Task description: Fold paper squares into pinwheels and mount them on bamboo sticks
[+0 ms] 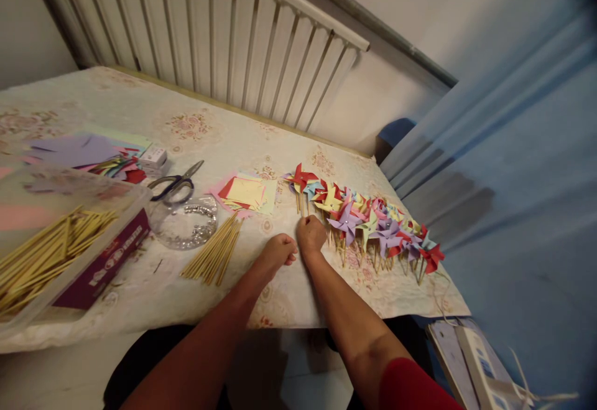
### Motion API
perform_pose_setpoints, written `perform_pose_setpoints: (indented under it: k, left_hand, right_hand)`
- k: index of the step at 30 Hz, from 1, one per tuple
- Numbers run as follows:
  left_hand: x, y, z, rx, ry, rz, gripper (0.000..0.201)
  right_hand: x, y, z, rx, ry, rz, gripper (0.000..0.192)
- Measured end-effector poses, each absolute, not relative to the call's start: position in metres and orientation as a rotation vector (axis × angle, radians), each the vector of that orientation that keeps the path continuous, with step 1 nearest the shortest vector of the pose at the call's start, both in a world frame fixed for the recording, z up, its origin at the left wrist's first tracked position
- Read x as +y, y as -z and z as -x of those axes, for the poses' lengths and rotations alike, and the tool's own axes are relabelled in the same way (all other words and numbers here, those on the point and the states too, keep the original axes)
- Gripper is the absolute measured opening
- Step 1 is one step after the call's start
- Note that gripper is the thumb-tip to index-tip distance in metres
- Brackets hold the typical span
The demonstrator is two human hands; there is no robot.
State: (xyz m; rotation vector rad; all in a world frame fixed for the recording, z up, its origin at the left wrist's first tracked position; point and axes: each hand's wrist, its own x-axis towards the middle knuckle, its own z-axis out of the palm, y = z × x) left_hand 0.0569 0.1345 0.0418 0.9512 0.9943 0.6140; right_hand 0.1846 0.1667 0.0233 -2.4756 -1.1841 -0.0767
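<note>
My right hand point(311, 234) is closed at the lower end of a thin stick, which runs up to a red paper pinwheel point(301, 177). Just left of it, my left hand point(278, 251) has its fingers curled together above the tablecloth; whatever may be between them is too small to make out. Many paper pinwheels point(345, 222) in purple, yellow, red and blue lie crowded to the right on their sticks. Left of my hands are a fan of loose thin sticks point(213, 249) and a pile of coloured paper squares point(245, 193).
A clear round container point(185, 226) holds small shiny pieces. Scissors point(176, 185) lie behind it, near a small white box point(153, 158) and coloured paper sheets point(74, 150). A plastic bin point(135, 201) of sticks stands at left. A radiator point(224, 43) and blue curtain point(504, 167) border the table.
</note>
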Motion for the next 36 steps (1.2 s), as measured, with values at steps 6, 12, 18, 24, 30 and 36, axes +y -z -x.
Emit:
perform_pose_setpoints:
  k: [6, 12, 18, 24, 30, 36]
  left_hand:
    - [0.135, -0.041, -0.058, 0.997, -0.614, -0.951, 0.01]
    - [0.134, -0.04, -0.057, 0.993, -0.622, -0.947, 0.01]
    - [0.135, -0.04, -0.058, 0.998, -0.619, -0.953, 0.011]
    - [0.134, -0.04, -0.058, 0.994, -0.623, -0.952, 0.012]
    - [0.134, -0.041, -0.057, 0.996, -0.621, -0.965, 0.012]
    - [0.134, -0.04, -0.058, 0.997, -0.616, -0.965, 0.011]
  right_hand:
    - [0.167, -0.021, -0.185, -1.188, 0.08, 2.458, 0.023]
    - [0.17, -0.02, -0.186, -1.173, 0.061, 2.447, 0.021]
    - [0.172, -0.016, -0.187, -1.206, 0.085, 2.444, 0.019]
    - [0.174, -0.014, -0.188, -1.209, 0.093, 2.462, 0.021]
    - [0.174, -0.014, -0.188, -1.211, 0.101, 2.456, 0.021]
    - [0.174, -0.013, -0.188, -1.243, 0.118, 2.441, 0.02]
